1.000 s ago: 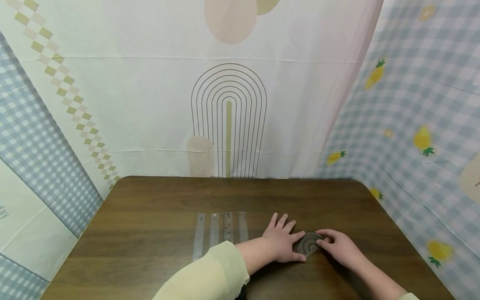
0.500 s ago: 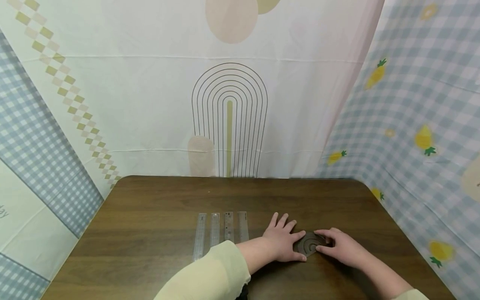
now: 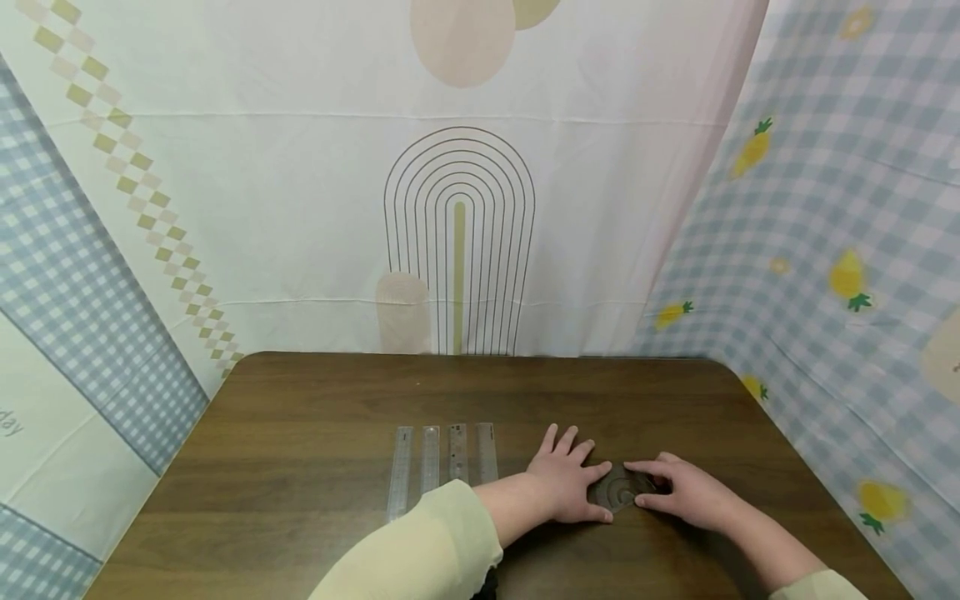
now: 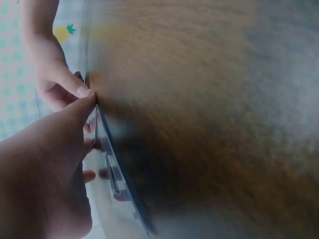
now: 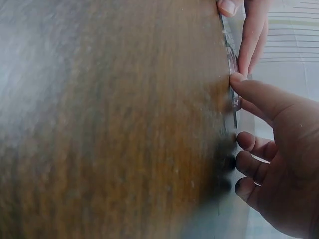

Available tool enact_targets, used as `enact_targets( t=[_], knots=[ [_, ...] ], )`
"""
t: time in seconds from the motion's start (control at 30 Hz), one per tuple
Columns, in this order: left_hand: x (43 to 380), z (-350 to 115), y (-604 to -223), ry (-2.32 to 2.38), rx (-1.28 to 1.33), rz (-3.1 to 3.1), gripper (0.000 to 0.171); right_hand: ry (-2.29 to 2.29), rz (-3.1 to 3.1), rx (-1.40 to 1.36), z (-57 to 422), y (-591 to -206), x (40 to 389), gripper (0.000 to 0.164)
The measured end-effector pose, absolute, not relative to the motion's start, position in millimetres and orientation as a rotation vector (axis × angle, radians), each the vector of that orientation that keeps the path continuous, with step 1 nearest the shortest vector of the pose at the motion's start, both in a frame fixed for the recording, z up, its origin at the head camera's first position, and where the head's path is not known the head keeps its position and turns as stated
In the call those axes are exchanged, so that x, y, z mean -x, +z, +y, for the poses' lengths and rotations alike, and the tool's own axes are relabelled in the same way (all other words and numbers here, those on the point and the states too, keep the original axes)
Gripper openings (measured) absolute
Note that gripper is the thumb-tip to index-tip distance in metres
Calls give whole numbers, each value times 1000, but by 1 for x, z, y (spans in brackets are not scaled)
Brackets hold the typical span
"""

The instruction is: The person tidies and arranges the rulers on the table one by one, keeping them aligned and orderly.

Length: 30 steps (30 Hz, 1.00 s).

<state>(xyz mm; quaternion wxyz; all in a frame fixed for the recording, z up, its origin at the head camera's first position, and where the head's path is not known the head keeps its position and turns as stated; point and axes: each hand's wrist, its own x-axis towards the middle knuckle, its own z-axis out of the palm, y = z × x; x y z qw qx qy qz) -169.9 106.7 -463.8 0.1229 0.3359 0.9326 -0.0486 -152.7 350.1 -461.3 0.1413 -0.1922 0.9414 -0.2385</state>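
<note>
A clear, dark-looking protractor with curved cut-outs lies on the table between my hands. My left hand rests palm down with spread, straight fingers, its thumb and index finger right at the protractor's left side. From the right, my right hand holds the protractor's edges between thumb and index finger. In the right wrist view the right thumb sits at its edge, while the other fingers curl loosely near the tabletop. Several clear rulers lie side by side left of my left hand, their near ends partly hidden by my sleeve.
The brown wooden table has rounded far corners. Behind it hangs a pale patterned cloth, and a checked cloth with pineapples hangs along the right side. My left sleeve crosses the front of the table.
The protractor has gone from a slightly tilted, greyer look to lying flat. My right thumb and index finger have spread wider along its edges. The left hand has stayed still.
</note>
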Motion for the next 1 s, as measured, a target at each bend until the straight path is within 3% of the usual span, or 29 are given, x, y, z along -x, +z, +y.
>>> enact_targets(
  t=[0.5,1.0],
  knots=[
    [175,106,-466,-136,-1025,2692,76,-566,2784,480,350,-465,149,54],
    [176,104,-461,-181,-1064,2681,62,-438,2847,370,348,-457,133,50]
  ],
)
